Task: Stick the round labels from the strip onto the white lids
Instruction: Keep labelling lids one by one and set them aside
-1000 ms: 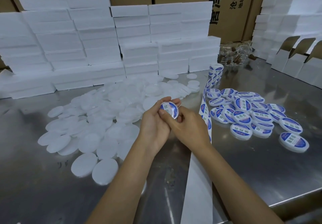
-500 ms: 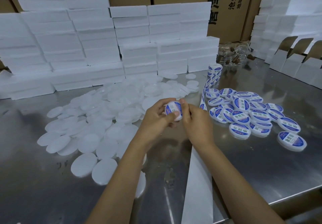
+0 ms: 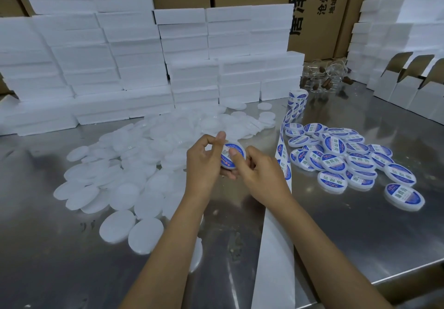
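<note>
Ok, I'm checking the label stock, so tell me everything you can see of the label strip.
The strip is a long white paper band carrying round blue-and-white labels. It unwinds from a small upright roll at the back of the steel table, curves forward between the plain lids and the labelled lids, and passes behind the right hand. Its near stretch is bare white backing running to the table's near edge.

Your worktop [image 3: 360,224]: brushed, reflective metal. Lids [image 3: 120,183]: matt translucent white plastic. Strip [image 3: 276,248]: smooth white paper. Cartons [image 3: 319,8]: matt cardboard.
</note>
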`<state>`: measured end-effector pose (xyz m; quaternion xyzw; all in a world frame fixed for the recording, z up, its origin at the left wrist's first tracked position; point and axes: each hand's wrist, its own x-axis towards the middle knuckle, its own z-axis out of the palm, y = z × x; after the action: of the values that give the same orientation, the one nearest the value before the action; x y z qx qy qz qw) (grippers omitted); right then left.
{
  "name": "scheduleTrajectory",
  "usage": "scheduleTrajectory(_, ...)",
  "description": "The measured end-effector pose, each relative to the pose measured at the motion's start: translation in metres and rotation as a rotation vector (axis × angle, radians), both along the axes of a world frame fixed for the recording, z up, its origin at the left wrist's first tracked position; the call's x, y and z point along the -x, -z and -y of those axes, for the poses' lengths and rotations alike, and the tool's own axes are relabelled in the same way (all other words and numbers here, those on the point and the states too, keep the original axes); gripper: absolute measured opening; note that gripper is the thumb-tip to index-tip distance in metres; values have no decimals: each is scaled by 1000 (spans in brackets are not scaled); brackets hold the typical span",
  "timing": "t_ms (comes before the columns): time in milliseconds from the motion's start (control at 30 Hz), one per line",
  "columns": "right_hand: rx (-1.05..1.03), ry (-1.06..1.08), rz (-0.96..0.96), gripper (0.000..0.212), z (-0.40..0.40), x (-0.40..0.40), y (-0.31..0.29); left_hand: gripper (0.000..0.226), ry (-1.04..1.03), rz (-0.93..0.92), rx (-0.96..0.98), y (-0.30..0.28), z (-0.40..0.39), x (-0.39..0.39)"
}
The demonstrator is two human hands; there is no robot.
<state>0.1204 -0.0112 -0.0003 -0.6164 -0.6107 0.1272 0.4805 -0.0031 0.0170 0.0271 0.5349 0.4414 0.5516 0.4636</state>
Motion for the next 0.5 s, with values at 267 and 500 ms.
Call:
scheduleTrajectory(267, -105, 110, -21, 45, 1, -11, -3, 36, 423, 9, 77, 3, -3, 6)
scheduleTrajectory(500, -44, -38, -87, 51, 5, -5, -1, 28, 141, 47, -1, 6, -6, 4)
